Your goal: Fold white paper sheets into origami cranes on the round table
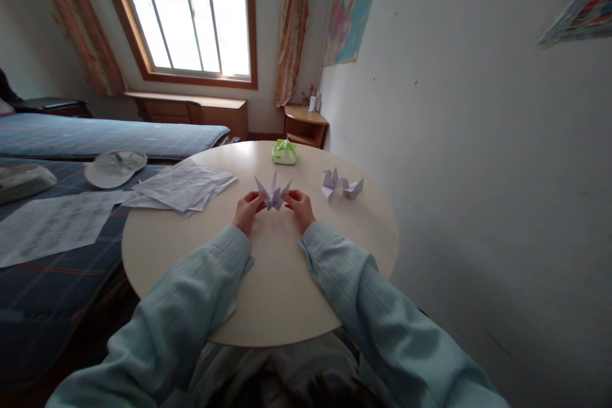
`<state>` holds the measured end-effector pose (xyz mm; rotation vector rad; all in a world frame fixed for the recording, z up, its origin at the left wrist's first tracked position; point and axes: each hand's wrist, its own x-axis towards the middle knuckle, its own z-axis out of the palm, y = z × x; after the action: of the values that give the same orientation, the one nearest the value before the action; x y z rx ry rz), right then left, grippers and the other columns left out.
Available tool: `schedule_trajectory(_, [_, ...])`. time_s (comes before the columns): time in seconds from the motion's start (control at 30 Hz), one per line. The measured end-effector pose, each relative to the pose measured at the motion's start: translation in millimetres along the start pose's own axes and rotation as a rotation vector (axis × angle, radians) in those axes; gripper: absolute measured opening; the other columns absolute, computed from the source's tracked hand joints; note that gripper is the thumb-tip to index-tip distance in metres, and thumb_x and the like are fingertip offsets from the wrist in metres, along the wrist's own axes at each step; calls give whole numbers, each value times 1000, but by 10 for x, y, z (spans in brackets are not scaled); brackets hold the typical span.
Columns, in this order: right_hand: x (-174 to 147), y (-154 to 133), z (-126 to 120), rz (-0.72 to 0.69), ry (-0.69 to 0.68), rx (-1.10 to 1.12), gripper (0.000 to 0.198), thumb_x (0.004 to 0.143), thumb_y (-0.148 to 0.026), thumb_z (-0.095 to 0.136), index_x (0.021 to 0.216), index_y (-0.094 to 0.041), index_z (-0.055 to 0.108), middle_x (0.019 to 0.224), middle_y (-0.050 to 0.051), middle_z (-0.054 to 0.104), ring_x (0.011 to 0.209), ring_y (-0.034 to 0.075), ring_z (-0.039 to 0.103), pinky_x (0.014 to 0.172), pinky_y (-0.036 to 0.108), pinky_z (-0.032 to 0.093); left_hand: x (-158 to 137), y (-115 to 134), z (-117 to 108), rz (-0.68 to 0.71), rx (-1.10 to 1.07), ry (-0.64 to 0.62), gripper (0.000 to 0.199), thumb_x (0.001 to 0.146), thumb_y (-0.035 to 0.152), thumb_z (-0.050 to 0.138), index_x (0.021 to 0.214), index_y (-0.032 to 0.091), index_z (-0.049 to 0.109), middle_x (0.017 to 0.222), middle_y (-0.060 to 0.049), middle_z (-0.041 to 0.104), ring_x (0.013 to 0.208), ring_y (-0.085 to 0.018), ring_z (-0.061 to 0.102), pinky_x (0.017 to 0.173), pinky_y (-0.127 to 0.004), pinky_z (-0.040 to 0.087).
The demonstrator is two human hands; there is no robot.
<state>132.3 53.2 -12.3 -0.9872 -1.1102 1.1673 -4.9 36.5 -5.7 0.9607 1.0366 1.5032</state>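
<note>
A folded white paper crane [274, 196] with several upward points is held between both hands above the middle of the round table [268, 306]. My left hand [247, 209] pinches its left side with the fingertips. On the opposite side, my right hand [301, 207] grips the crane between thumb and fingers. Two more folded paper pieces stand to the right of my hands: a taller bird-like one [330, 183] and a lower one [352, 189] close beside it.
A green tissue pack [284, 152] sits near the table's far edge. Loose white sheets [184, 183] overlap the left edge. Left of the table, a bed [52, 274] bears a printed sheet [57, 220] and a pale cap [116, 167]. A white wall [478, 172] rises on the right.
</note>
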Motion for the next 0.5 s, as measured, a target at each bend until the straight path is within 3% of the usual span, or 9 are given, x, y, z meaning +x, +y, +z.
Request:
schedule_trajectory(0.2, [-46,-65,32,-87,-51,-29,22,53,-32,65,66,-14,59,62,-1,61,59,11,53,61,24,43,-51,10,24,11,113,-125,32,50,38,70,68,14,59,66,0,60,61,-12,56,63,-26,44])
schedule_trajectory(0.37, [-39,-32,42,-8,-38,29,26,50,-33,67,67,-14,60,57,-1,61,54,12,55,55,24,43,-96,11,49,-11,143,-237,36,50,41,70,71,14,61,67,-2,62,64,-13,57,66,-28,45])
schedule_trajectory(0.5, [-39,-23,39,27,-62,64,27,49,-32,69,67,-13,61,56,0,61,54,12,56,55,24,43,-122,47,81,-53,109,-243,36,54,41,68,75,13,62,68,-3,63,63,-13,58,67,-28,45])
